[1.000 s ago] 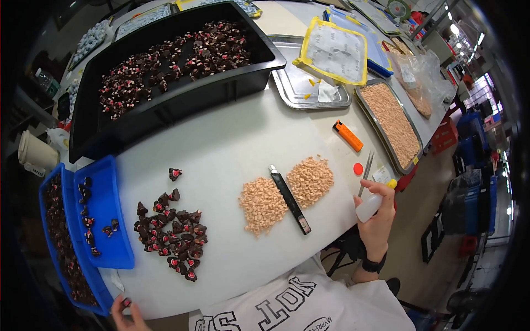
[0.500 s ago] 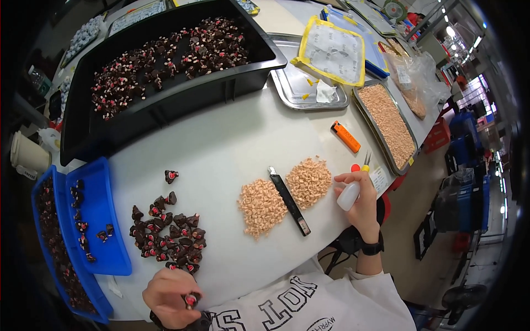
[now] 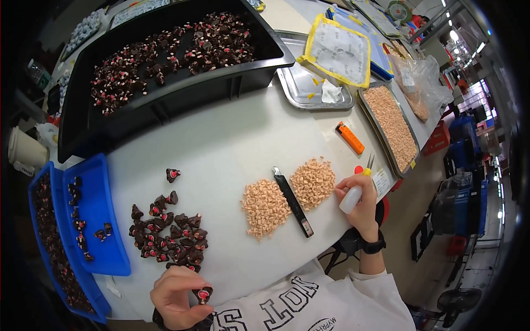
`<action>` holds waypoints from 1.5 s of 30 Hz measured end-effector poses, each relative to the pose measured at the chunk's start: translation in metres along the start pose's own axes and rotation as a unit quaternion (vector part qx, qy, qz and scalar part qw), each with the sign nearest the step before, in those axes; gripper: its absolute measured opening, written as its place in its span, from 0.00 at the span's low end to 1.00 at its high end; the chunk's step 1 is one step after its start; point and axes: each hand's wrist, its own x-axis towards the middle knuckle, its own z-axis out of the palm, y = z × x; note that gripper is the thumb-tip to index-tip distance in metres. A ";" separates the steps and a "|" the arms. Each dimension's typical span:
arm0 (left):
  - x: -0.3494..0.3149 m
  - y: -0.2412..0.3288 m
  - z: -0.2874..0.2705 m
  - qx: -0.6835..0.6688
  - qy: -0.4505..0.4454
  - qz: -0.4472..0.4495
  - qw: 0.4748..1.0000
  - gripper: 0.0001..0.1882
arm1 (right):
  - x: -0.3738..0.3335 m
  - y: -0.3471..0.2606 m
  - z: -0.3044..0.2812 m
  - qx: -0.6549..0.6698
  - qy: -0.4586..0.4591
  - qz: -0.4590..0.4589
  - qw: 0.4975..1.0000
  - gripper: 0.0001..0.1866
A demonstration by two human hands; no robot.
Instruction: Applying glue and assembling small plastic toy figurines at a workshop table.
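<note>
My left hand (image 3: 178,298) pinches a small dark brown figurine (image 3: 203,295) with a red patch, above the table's near edge. Beyond it lies a loose heap of similar brown figurines (image 3: 168,234). Held in my right hand (image 3: 364,208) is a translucent white squeeze bottle (image 3: 350,199) with a yellow neck and a thin metal tip. The thumb and forefinger of that hand come together beside the right pile of beige bits (image 3: 312,183); whether they pinch a bit cannot be made out. A black utility knife (image 3: 293,202) separates this pile from the left beige pile (image 3: 264,208).
A large black bin (image 3: 182,99) of figurines stands at the far left. Blue trays (image 3: 113,243) with more figurines sit at the left. Farther right are an orange lighter (image 3: 350,138), a metal tray (image 3: 298,91) and a tray of beige bits (image 3: 389,121).
My left hand has risen slightly and moved right, turning the figurine's red patch into fuller view. My right fingertips have lowered beside the right beige pile, the bottle still in hand.
</note>
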 end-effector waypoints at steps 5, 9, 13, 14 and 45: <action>0.004 0.006 0.014 -0.037 0.019 -0.097 0.994 0.21 | -0.018 -0.078 -0.001 0.159 0.019 -0.142 0.977 0.13; 0.017 0.009 0.012 0.000 -0.207 -0.155 0.966 0.31 | -0.009 -0.129 0.035 0.271 -0.185 -0.275 0.904 0.09; 0.012 0.008 0.011 0.066 -0.230 -0.140 0.961 0.28 | -0.007 -0.133 0.068 0.391 -0.230 -0.200 0.868 0.12; 0.013 0.009 0.012 0.043 -0.214 -0.167 0.961 0.27 | -0.009 -0.129 0.070 0.402 -0.250 -0.186 0.861 0.14; 0.015 0.006 0.013 -0.024 -0.202 -0.233 0.951 0.32 | -0.009 -0.135 0.073 0.241 -0.117 -0.293 0.918 0.13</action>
